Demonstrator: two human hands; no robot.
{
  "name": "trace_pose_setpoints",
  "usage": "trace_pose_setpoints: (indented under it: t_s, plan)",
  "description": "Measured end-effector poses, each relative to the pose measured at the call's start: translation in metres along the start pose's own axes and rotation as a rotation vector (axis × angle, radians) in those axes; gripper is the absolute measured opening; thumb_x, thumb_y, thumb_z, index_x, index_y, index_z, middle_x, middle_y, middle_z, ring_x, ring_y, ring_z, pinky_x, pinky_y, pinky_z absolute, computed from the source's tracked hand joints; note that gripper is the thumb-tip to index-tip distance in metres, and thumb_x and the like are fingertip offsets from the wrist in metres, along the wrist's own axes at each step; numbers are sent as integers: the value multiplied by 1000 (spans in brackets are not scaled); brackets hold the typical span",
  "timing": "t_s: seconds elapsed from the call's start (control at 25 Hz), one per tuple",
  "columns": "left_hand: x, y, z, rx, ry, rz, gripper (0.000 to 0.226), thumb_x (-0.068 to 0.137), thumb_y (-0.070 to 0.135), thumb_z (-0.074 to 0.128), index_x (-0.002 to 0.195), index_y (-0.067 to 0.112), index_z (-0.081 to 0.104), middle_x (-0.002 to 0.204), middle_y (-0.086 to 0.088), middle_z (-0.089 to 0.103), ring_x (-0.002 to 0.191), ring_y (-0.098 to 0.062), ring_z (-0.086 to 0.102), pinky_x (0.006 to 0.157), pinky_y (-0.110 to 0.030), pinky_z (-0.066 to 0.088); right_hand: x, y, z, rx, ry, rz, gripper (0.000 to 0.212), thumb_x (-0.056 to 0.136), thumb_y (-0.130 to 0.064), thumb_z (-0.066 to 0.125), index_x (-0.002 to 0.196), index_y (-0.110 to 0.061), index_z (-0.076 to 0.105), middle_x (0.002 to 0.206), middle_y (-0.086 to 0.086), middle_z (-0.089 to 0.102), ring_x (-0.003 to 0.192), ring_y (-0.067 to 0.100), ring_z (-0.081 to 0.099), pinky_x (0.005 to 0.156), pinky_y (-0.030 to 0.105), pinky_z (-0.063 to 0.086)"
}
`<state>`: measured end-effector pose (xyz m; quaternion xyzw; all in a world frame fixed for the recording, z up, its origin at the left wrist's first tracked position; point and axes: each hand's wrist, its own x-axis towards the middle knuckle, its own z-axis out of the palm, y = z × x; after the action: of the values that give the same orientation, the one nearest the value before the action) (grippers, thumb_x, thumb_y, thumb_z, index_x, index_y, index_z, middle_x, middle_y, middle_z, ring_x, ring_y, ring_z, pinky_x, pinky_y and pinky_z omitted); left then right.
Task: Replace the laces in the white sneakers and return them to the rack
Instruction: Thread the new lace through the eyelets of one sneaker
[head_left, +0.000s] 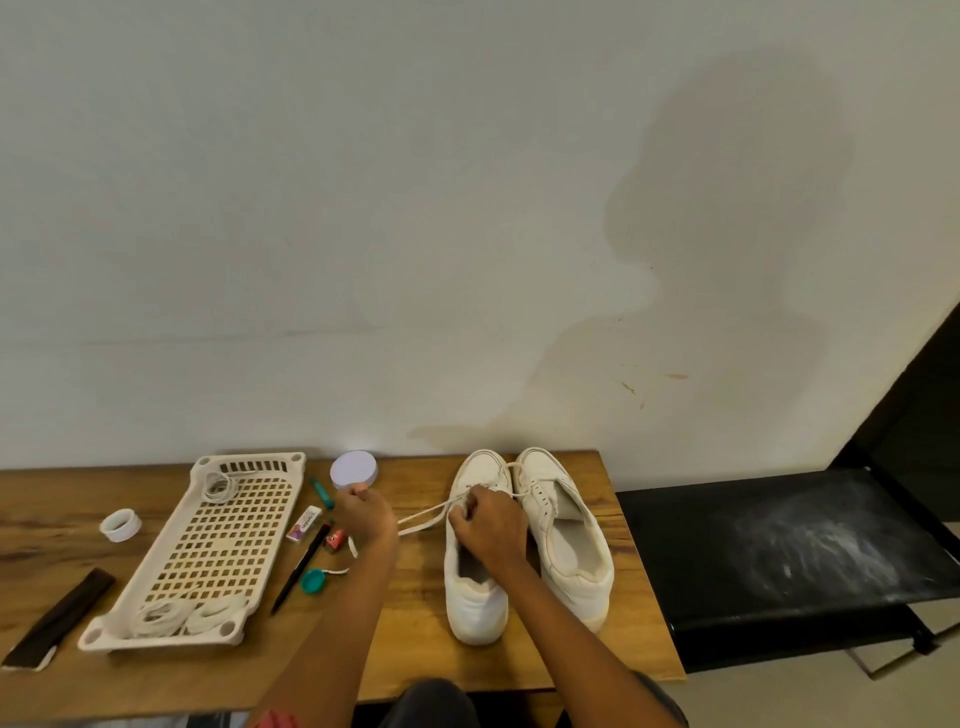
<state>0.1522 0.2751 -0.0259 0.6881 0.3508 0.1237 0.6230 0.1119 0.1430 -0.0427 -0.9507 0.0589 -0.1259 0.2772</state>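
Note:
Two white sneakers stand side by side on the wooden table (405, 639), toes toward the wall: the left sneaker (475, 597) and the right sneaker (569, 551). A white lace (423, 517) runs from the left sneaker's eyelets out to the left. My left hand (366, 517) grips the lace's far end, pulled away from the shoe. My right hand (488, 525) sits over the left sneaker's tongue and pinches the lace at the eyelets. A cream perforated rack tray (208, 551) lies on the left, with coiled laces (187, 616) at its near end and another coil (221, 488) at its far end.
Between tray and hands lie a black pen (298, 569), a teal cap (313, 580), an eraser box (304, 524), a teal marker (322, 493) and a round white lid (354, 469). A tape roll (120, 525) and a dark strip (60, 616) lie far left. A black bench (779, 551) adjoins the table's right edge.

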Motion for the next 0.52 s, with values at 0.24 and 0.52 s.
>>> trace_pose_setpoints:
  t_s: [0.24,0.52]
  plan:
    - [15,-12,-55,904,-125,136,35,93,17,52,124,2,49,126,-18,56,117,-34,53,95,-41,45,-2,-1,-5,58,-36,30,18,86,-33,53,73,-21,49,67,-6,52,63,10,47,47,12,23]
    - [-19,-15,19,645,-683,470,14,94,11,50,99,12,64,106,-8,67,94,-19,60,76,-19,46,2,3,2,92,-60,24,23,87,-38,53,79,-17,59,76,3,64,66,10,48,56,20,35]
